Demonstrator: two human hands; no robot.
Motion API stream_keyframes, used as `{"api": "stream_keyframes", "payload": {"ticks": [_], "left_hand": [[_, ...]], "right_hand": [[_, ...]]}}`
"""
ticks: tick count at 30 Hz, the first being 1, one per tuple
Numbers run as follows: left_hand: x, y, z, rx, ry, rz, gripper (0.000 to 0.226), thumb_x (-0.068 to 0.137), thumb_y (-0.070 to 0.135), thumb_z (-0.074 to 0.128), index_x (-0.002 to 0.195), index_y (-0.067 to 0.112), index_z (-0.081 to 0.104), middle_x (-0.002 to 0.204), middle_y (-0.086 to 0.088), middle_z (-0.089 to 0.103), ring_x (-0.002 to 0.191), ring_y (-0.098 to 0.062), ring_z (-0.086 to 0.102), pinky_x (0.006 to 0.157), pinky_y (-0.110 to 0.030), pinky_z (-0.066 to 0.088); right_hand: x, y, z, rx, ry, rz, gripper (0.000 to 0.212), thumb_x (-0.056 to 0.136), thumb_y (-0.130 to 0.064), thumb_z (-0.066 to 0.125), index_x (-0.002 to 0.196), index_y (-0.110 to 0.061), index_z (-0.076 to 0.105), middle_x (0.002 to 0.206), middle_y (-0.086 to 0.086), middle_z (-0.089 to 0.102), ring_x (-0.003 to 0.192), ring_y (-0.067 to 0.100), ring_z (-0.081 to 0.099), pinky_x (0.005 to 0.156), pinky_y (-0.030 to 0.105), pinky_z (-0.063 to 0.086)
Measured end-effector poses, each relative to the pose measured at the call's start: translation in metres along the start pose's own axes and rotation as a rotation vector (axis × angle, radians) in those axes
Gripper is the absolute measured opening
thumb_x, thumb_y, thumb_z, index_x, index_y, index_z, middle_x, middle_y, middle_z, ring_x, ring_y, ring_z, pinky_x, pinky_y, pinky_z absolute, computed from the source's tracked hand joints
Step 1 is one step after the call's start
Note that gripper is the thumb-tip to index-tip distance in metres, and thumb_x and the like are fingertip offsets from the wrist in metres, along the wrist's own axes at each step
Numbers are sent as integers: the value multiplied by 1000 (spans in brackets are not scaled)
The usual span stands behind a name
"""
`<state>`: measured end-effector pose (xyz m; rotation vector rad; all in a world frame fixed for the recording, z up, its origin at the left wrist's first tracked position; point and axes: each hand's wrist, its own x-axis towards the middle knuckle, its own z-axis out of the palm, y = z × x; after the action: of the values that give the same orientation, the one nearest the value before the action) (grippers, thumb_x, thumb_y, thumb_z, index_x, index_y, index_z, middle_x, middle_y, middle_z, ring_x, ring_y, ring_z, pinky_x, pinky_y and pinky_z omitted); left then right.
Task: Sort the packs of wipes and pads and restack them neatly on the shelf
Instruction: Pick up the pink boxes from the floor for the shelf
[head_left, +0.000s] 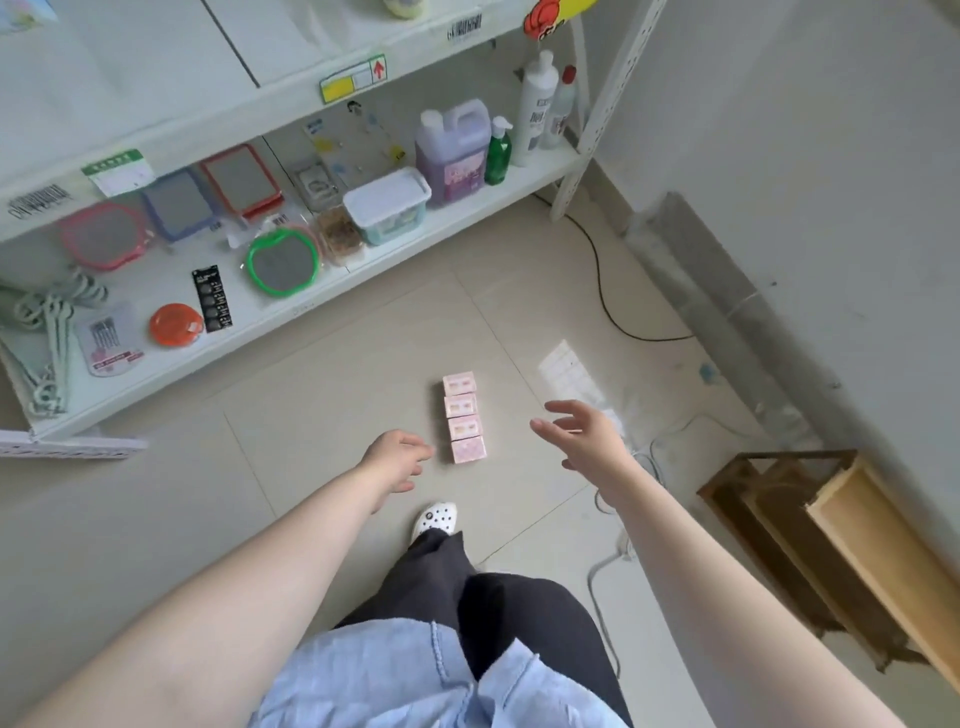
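While I look down through the head camera, I see a floor of large pale beige glossy tiles (337, 415) with thin grout lines, and a bright patch of light lies on it past my right fingertips. On the far side stands a white metal shelf unit (311, 306) with flat painted boards and a perforated upright post. On its lower board lie flat mirrors with coloured plastic frames, among them a round green-framed mirror (283, 262), and also an orange round plastic lid (175, 325), a white-lidded rectangular plastic box (387, 208), a translucent purple jug of liquid (454, 156), a green pump bottle (498, 153) and a tall white bottle (537, 106). A thin black cable (605, 296) runs over the tiles toward the grey-white wall, and a brown wooden frame (810, 540) stands low at the right.

Four small pink rectangular packs (464, 417) lie on the floor in one straight row, touching end to end, with soft glossy wrapping and a pale printed label on each. The nearest pack is just beside the fingertips of my left hand (392, 460); these fingers are loosely curled and hold nothing. My right hand (582, 434) hovers on the other side of the row, fingers spread open and empty, near the packs but apart from them. The row lies between my two hands, beyond my white clog shoe (435, 519).
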<state>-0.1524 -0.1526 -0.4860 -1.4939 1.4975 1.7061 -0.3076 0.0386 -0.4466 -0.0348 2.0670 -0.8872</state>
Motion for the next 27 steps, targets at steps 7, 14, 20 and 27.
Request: {"api": "stream_keyframes", "payload": {"ticks": [7,14,20,27], "left_hand": [[37,23,28,-162,37,-23,46,92,20,63,134,8,47,124,-11,57,106,-22,57,93,-34,47],[144,-15,57,-237,157,-64,52,87,24,69,133,9,49,131,-12,56,116,-24,53,94,-29,40],[296,-86,101,-210,230,-108,61,87,35,67,139,11,46,140,-5,50,125,-19,50,93,-24,36],[467,-152,128,-124,244,-108,78,84,44,68,148,15,32,153,-2,35,136,-17,39,100,-25,31]], "right_hand": [[63,-1,-28,-63,-114,38,51,82,-45,72,126,-26,57,121,6,58,89,14,60,85,40,56],[174,57,-2,-181,-228,111,62,79,-49,73,133,-27,51,124,5,53,101,19,57,95,41,51],[292,181,81,-185,-259,279,74,78,-49,73,140,-23,42,90,-2,52,90,19,53,93,38,49],[413,296,193,11,-238,474,88,78,-48,74,148,-29,26,130,4,51,103,27,59,87,44,56]]}}
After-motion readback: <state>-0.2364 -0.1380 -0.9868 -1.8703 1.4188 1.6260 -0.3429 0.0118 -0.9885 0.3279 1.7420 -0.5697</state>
